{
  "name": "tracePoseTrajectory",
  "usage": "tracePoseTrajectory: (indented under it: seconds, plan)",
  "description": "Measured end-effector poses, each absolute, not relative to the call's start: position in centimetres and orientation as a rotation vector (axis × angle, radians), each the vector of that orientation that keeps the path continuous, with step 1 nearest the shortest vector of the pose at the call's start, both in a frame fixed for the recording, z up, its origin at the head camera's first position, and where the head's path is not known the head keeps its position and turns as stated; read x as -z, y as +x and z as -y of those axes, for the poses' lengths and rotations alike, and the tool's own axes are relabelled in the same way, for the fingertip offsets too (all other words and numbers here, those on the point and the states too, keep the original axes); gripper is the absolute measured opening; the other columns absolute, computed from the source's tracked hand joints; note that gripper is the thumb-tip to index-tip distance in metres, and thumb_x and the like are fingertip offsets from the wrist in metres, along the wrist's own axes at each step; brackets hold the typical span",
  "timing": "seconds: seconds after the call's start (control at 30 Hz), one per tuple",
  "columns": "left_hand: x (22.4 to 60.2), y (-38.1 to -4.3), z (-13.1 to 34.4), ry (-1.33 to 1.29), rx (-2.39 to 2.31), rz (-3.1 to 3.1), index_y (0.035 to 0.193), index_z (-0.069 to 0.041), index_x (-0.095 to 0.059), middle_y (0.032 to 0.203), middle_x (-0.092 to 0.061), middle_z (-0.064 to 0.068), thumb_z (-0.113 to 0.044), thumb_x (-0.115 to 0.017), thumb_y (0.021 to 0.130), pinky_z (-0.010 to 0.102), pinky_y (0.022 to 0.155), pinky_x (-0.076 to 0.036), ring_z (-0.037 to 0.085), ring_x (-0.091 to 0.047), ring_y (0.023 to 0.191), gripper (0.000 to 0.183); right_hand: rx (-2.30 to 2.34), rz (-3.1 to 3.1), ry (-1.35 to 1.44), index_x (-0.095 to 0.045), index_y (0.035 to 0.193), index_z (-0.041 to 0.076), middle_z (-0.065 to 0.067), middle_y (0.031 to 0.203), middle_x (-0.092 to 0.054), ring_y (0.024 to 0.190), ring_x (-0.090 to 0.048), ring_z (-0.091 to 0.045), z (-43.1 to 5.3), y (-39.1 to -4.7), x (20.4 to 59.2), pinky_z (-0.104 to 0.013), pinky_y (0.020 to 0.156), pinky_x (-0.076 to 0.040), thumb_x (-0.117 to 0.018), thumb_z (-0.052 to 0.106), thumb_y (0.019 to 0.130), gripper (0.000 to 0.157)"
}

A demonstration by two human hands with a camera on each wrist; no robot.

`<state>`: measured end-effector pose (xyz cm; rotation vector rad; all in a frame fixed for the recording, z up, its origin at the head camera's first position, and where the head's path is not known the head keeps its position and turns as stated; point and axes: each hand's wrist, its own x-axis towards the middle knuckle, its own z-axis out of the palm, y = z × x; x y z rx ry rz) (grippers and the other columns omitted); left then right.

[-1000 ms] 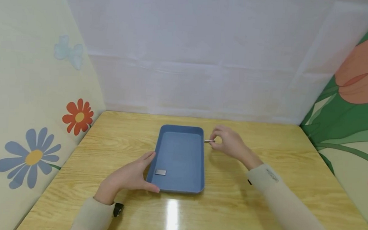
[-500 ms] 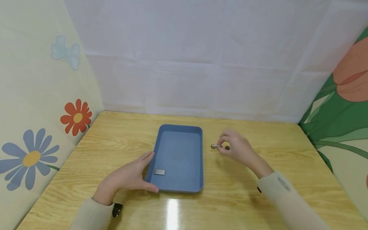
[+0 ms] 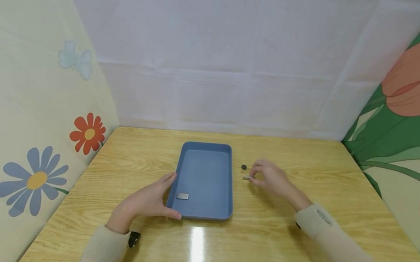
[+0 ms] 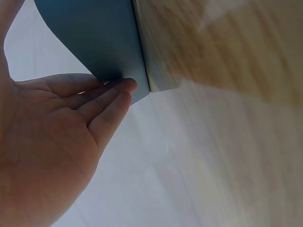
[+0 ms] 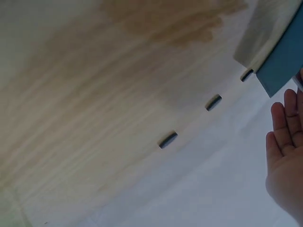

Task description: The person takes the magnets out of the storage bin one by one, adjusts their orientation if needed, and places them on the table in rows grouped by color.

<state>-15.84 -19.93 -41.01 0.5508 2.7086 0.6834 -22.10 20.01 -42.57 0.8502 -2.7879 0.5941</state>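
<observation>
My right hand (image 3: 269,179) pinches a small silvery rectangular plate (image 3: 246,178) between thumb and fingertips, to the right of the blue tray (image 3: 231,193). Its exact kind cannot be made out. In the right wrist view the straighter fingers (image 5: 284,125) show at the right edge, and the pinch is mostly cut off. A similar silvery plate (image 3: 182,196) lies inside the tray near its front left corner. My left hand (image 3: 146,198) rests at that corner, fingers along the left wall and thumb at the front edge. The left wrist view shows its fingertips (image 4: 125,87) against the tray wall (image 4: 104,42).
A small dark disc (image 3: 244,167) lies on the wooden table (image 3: 282,149) just right of the tray. From the right wrist, three small dark pieces (image 5: 168,139) appear in a row on the tabletop. White cloth (image 3: 212,69) stands behind, with flower-printed panels (image 3: 41,102) at both sides.
The right hand has moved from beside the tray's right rim, rightward and toward me, with the silvery plate. A dark disc came into view beside the tray. The left hand has stayed put.
</observation>
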Motion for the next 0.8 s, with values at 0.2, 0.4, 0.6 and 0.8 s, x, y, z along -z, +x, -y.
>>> tracePoseTrajectory:
  seconds: [0.2, 0.4, 0.6, 0.8]
  plan:
    - [41.0, -15.8, 20.0, 0.562, -0.689, -2.711, 0.163, 0.002, -0.019, 0.17, -0.019, 0.025, -0.073, -0.083, 0.068, 0.059, 0.12, -0.039, 0.046, -0.033, 0.153, 0.137, -0.641, 2.877, 0.812, -0.075, 0.084, 0.019, 0.001, 0.102, -0.069, 0.105, -0.064, -0.022, -19.9, -21.8, 43.3, -0.045, 0.095, -0.059, -0.082, 0.013, 0.085, 0.009]
    - [41.3, -15.8, 20.2, 0.589, -0.702, -2.707, 0.163, 0.003, -0.018, 0.17, -0.02, 0.025, -0.072, -0.083, 0.069, 0.059, 0.12, -0.039, 0.045, -0.033, 0.153, 0.136, -0.665, 2.955, 0.823, -0.076, 0.086, 0.018, 0.005, 0.098, -0.067, 0.1, -0.062, -0.017, -19.8, -21.6, 43.5, -0.041, 0.089, -0.058, -0.08, 0.013, 0.089, 0.008]
    - [41.4, -15.8, 20.2, 0.591, -0.714, -2.702, 0.163, 0.002, -0.018, 0.171, -0.019, 0.025, -0.071, -0.083, 0.07, 0.059, 0.12, -0.039, 0.045, -0.032, 0.153, 0.135, -0.641, 2.994, 0.819, -0.076, 0.084, 0.02, 0.006, 0.096, -0.066, 0.095, -0.059, -0.013, -19.8, -21.7, 43.9, -0.034, 0.082, -0.054, -0.079, 0.016, 0.091, 0.008]
    - [41.4, -15.8, 20.2, 0.594, -0.699, -2.711, 0.163, 0.002, -0.018, 0.171, -0.019, 0.025, -0.073, -0.082, 0.069, 0.059, 0.12, -0.04, 0.045, -0.033, 0.153, 0.137, -0.644, 3.003, 0.81, -0.076, 0.085, 0.02, 0.006, 0.095, -0.065, 0.091, -0.058, -0.011, -19.8, -21.9, 44.0, -0.032, 0.079, -0.054, -0.079, 0.018, 0.091, 0.007]
